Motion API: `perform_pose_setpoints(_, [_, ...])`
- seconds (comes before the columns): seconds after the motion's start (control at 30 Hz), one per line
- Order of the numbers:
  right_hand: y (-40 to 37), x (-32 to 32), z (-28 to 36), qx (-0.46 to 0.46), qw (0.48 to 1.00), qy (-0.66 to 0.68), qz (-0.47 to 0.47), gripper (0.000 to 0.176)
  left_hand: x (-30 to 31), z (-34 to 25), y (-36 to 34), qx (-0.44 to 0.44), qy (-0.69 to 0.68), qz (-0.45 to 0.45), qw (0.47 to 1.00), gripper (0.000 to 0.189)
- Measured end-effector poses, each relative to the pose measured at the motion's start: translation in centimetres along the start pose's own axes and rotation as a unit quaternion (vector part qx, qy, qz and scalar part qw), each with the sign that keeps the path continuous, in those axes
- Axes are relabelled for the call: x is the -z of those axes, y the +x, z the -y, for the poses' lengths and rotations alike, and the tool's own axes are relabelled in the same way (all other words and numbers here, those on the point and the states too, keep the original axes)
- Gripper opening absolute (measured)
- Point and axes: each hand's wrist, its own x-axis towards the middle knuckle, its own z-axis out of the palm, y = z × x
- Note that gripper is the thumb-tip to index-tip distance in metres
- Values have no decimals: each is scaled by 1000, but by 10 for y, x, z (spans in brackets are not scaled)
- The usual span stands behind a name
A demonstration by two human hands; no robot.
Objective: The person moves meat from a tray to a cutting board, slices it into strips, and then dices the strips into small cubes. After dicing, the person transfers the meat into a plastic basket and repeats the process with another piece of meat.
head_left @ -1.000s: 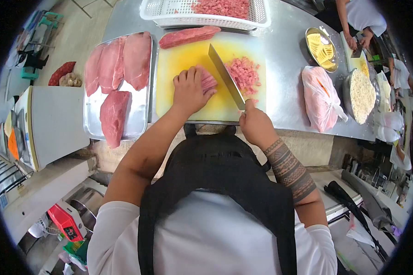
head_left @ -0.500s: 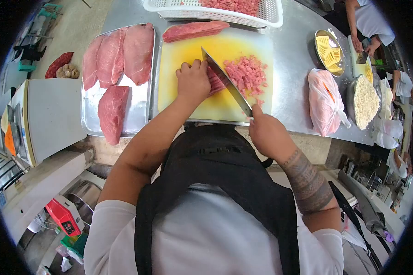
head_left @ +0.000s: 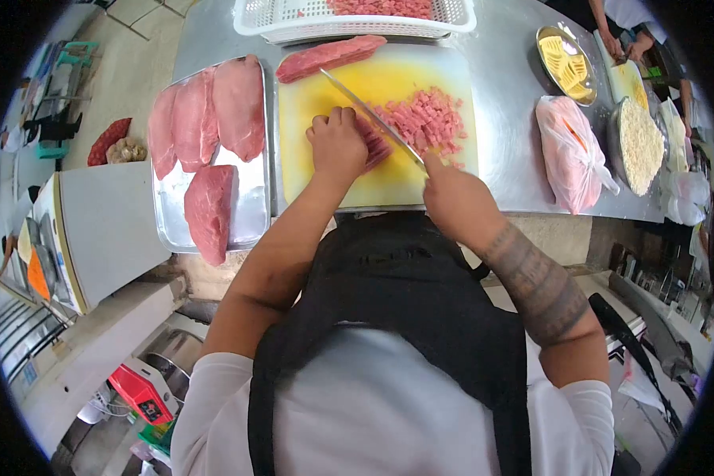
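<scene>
My right hand (head_left: 462, 198) is wrapped round the handle of a long kitchen knife (head_left: 377, 119), whose blade points up and to the left across the cutting board (head_left: 301, 99). Fingers curled, my left hand (head_left: 337, 143) presses on meat strips (head_left: 378, 149) just left of the blade. The hand hides part of those strips. A pile of diced meat (head_left: 428, 117) lies on the board to the right of the knife. Along the board's far left edge rests a longer slab of sliced meat (head_left: 332, 58).
Left stands a metal tray (head_left: 250, 218) with several large meat pieces (head_left: 194, 119). A white perforated basket (head_left: 270, 22) holds diced meat beyond the board. At right are a bagged pink item (head_left: 567, 155), a bowl of white crumbs (head_left: 641, 147), a yellow-filled dish (head_left: 565, 65) and another person's hands (head_left: 623, 47).
The knife has lifted slightly and its tip has shifted left. My right hand has moved a little up and left. The whole view has tilted slightly.
</scene>
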Motion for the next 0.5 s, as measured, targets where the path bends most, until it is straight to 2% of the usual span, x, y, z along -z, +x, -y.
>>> perform_pose_setpoints(0.07, [-25,15,7,-23,999,-14,37,25,-4,3,1,-2,0,-12,1000,30])
perform_pose_setpoints(0.17, [-22,2,-1,-22,998,21,46,25,-4,0,0,4,-1,-1,1000,33])
perform_pose_setpoints(0.33, [50,-48,-2,3,998,65,14,27,-7,0,1,23,15,35,999,32])
perform_pose_setpoints(0.5, [51,-50,-6,29,997,64,-29,28,-3,-4,1,21,14,10,1000,26])
